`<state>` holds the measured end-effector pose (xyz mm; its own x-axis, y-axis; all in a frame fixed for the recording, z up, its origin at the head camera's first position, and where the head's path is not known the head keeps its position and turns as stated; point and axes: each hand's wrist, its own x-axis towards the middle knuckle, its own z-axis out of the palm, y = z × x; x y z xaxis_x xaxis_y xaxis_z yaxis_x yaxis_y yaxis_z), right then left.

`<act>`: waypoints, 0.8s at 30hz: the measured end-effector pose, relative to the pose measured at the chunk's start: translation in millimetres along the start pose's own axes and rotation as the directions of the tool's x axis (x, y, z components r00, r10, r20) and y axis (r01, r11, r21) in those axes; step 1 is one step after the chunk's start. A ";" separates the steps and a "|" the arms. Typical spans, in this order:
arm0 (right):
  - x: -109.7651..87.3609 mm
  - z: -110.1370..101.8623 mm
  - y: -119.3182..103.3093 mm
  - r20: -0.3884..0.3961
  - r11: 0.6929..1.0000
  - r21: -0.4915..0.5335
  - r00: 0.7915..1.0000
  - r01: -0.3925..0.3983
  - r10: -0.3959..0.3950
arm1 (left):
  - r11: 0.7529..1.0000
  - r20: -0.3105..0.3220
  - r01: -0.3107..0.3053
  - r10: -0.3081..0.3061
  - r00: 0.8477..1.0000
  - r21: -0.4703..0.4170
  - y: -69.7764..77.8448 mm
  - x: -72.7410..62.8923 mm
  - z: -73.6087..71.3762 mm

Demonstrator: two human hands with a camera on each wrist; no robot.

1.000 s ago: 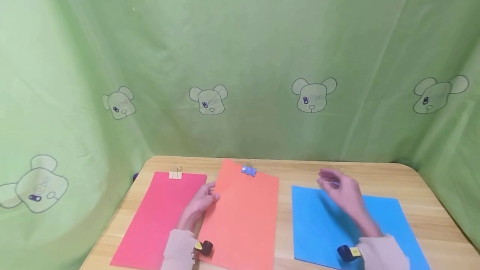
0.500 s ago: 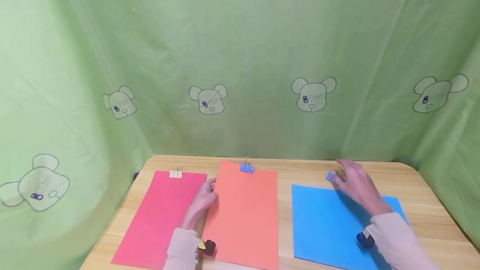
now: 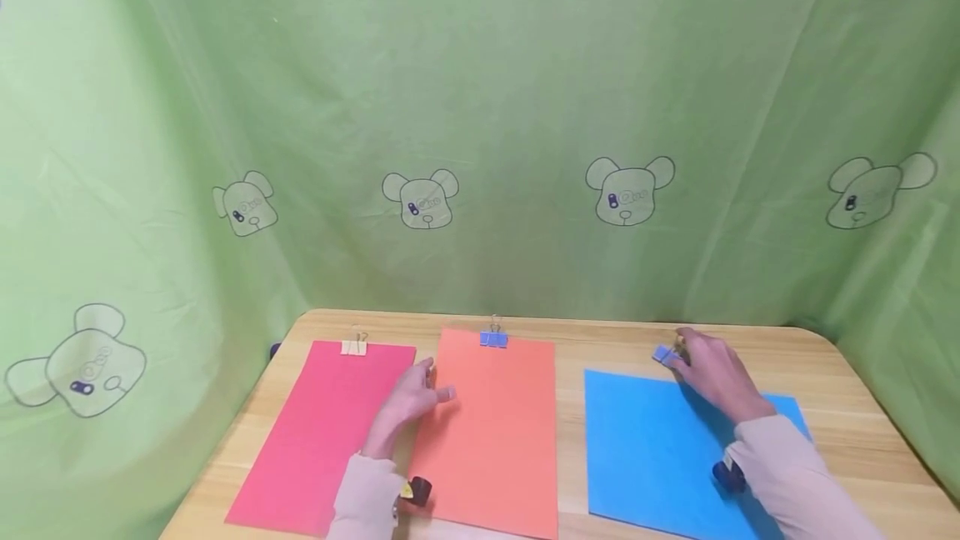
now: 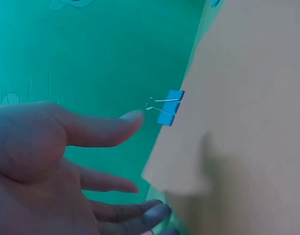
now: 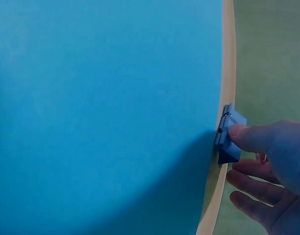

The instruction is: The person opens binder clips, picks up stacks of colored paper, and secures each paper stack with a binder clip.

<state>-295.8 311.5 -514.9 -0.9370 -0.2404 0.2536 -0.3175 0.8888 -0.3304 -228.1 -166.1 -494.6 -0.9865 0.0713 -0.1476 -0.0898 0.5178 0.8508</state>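
My right hand (image 3: 716,373) pinches a blue binder clip (image 3: 664,354) just beyond the far edge of the blue paper (image 3: 645,448). In the right wrist view the thumb lies on the body of the clip (image 5: 230,137), and the fingers are partly behind it. My left hand (image 3: 408,398) is at the left edge of the orange paper (image 3: 495,432), its thumb over the sheet. Its fingers look loose in the left wrist view, with nothing between them. Another blue binder clip (image 3: 493,339) sits on the orange paper's top edge.
Left of the orange paper lies red paper (image 3: 322,432) with a cream binder clip (image 3: 354,347) at its top. All the paper lies on a wooden table (image 3: 570,348). A green curtain (image 3: 525,107) hangs behind and at both sides.
My right hand has shifted right, and the clip at its fingertips now shows clearly. The orange paper has straightened a little. My left thumb has spread away from the fingers, over the orange paper.
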 end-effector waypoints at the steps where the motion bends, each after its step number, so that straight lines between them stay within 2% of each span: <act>1: 0.8 0.5 0.1 0.004 1.000 -0.006 1.000 0.002 -0.002 | 0.999 -0.010 0.001 -0.001 1.000 0.036 1.6 -0.5 0.2; 5: 1.7 1.6 1.3 -0.002 0.999 -0.033 1.000 0.009 -0.010 | 0.985 -0.044 0.011 -0.003 0.999 0.174 8.3 -1.4 3.3; 10: -2.3 -0.1 3.8 -0.071 0.998 -0.054 0.997 0.021 -0.025 | 0.948 -0.041 0.037 -0.025 0.999 0.315 12.8 -0.9 12.6; 13: -3.8 -1.8 4.8 -0.102 0.998 -0.053 0.994 0.033 -0.038 | 0.931 -0.046 0.030 -0.014 0.999 0.364 16.5 -1.4 18.1; 15: -4.8 -4.2 4.7 -0.107 0.999 -0.044 0.994 0.023 -0.028 | 0.931 -0.041 0.001 0.015 0.999 0.365 20.7 -0.8 23.9; 18: -6.8 -8.3 5.0 -0.107 1.000 -0.022 0.994 0.000 -0.003 | 0.934 -0.022 -0.056 0.068 0.997 0.352 29.1 2.4 38.2; 20: -8.8 -10.1 4.6 -0.127 1.000 -0.015 0.992 0.002 -0.004 | 0.926 -0.011 -0.086 0.097 0.995 0.367 35.4 5.5 51.8; 24: -14.2 -11.7 4.0 -0.203 0.999 0.006 0.979 0.037 -0.035 | 0.881 0.000 -0.124 0.139 0.990 0.457 48.5 8.2 83.5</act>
<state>-282.0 322.9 -509.2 -0.8762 -0.1869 0.4443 -0.3526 0.8770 -0.3264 -229.1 -69.2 -496.7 -0.9893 0.1429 -0.0281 0.1056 0.8366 0.5375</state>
